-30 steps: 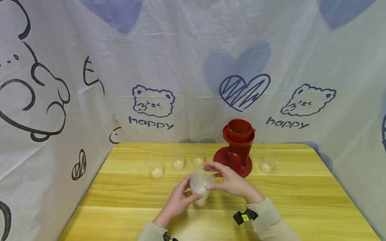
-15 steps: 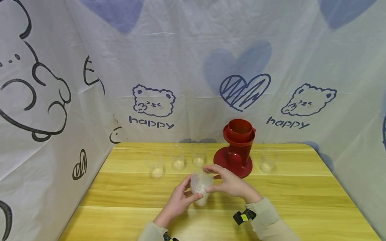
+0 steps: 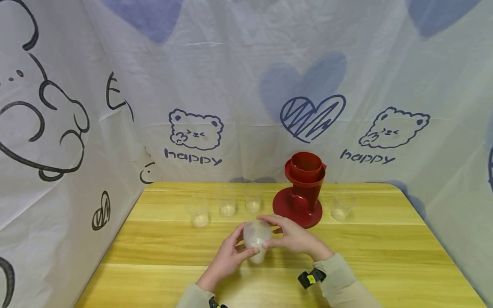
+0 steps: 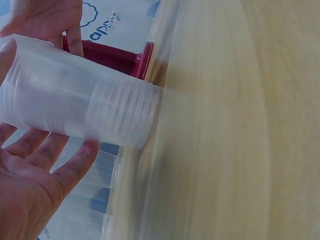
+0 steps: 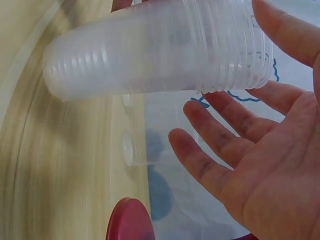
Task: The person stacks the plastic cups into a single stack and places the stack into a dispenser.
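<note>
A nested stack of clear plastic cups [image 3: 257,241] stands upright at the middle of the table, its ridged lower ends showing in both wrist views. My left hand [image 3: 228,253] holds the stack from the left, thumb in front and fingers around the far side. From the right, my right hand [image 3: 294,235] holds the rims at the top between thumb and fingers. In the right wrist view the right thumb [image 5: 290,32] is at the rim edge, and two fingertips hang apart from the cups.
Behind the stack stand three single clear cups, at left [image 3: 198,211], middle [image 3: 226,201] and right [image 3: 253,197]. A red stand with a round base [image 3: 283,203] bears a red cup [image 3: 306,161]. Another clear cup [image 3: 343,206] is right of it. A printed curtain [image 3: 242,85] hangs beyond the wooden table [image 3: 169,252].
The top cup has slid down into the stack, so the stack stands lower. My right hand has sunk slightly with it, while the left hand has stayed in place.
</note>
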Demonstrator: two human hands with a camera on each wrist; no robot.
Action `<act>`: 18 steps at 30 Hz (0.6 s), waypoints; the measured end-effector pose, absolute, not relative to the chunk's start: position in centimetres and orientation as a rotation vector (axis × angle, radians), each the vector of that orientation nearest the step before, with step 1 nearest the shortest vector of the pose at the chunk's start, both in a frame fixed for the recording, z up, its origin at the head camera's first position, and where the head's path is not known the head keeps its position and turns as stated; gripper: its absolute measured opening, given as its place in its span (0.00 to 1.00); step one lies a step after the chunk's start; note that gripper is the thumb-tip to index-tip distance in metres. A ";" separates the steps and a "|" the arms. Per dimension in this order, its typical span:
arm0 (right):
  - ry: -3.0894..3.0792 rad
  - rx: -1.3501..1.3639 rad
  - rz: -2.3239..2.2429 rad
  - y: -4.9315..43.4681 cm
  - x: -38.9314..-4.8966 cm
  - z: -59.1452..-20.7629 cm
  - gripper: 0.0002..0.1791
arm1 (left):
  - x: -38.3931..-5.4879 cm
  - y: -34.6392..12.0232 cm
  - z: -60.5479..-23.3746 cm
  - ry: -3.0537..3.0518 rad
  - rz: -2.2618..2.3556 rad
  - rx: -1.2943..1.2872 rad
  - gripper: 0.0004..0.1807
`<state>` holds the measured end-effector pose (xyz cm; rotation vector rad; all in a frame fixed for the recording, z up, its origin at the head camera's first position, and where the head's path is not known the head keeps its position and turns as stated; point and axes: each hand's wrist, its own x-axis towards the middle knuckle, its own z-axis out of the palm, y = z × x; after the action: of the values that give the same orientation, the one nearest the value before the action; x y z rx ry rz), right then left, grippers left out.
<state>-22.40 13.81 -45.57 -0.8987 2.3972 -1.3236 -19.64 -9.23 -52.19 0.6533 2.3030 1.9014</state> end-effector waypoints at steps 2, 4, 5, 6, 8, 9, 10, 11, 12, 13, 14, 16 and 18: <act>2.390 -0.903 -1.324 13.9 -22.4 -45.7 0.37 | -19.6 -9.2 -52.2 2.307 1.900 0.653 0.36; 2.384 -0.903 -1.327 13.9 -22.4 -45.8 0.36 | -19.6 -9.2 -52.3 2.309 1.905 0.661 0.36; 2.380 -0.903 -1.329 13.9 -22.4 -45.8 0.37 | -19.6 -9.3 -52.3 2.309 1.907 0.658 0.36; 2.377 -0.899 -1.330 13.9 -22.4 -45.8 0.37 | -19.6 -9.3 -52.3 2.308 1.912 0.662 0.36; 2.375 -0.889 -1.329 13.9 -22.4 -45.9 0.37 | -19.5 -9.4 -52.3 2.303 1.921 0.673 0.37; 2.375 -0.884 -1.327 13.9 -22.4 -45.9 0.37 | -19.5 -9.4 -52.3 2.300 1.926 0.677 0.37; 2.374 -0.882 -1.327 13.9 -22.4 -45.9 0.37 | -19.5 -9.4 -52.3 2.295 1.931 0.678 0.37; 2.373 -0.879 -1.327 13.8 -22.3 -45.9 0.37 | -19.5 -9.4 -52.3 2.293 1.932 0.675 0.37; 2.373 -0.876 -1.325 13.8 -22.3 -45.9 0.37 | -19.5 -9.4 -52.3 2.291 1.934 0.672 0.37; 2.371 -0.875 -1.325 13.8 -22.3 -46.0 0.38 | -19.5 -9.4 -52.3 2.288 1.936 0.669 0.37; 2.366 -0.872 -1.328 13.8 -22.3 -46.0 0.38 | -19.5 -9.4 -52.3 2.287 1.938 0.667 0.37; 2.358 -0.868 -1.331 13.8 -22.2 -46.0 0.38 | -19.5 -9.4 -52.3 2.285 1.942 0.670 0.36; 2.351 -0.863 -1.333 13.9 -22.1 -46.0 0.38 | -19.5 -9.4 -52.2 2.287 1.944 0.668 0.36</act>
<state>-22.06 13.85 -46.00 -0.8627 2.3508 -1.3330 -19.54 -9.42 -52.20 0.6685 2.2866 1.9444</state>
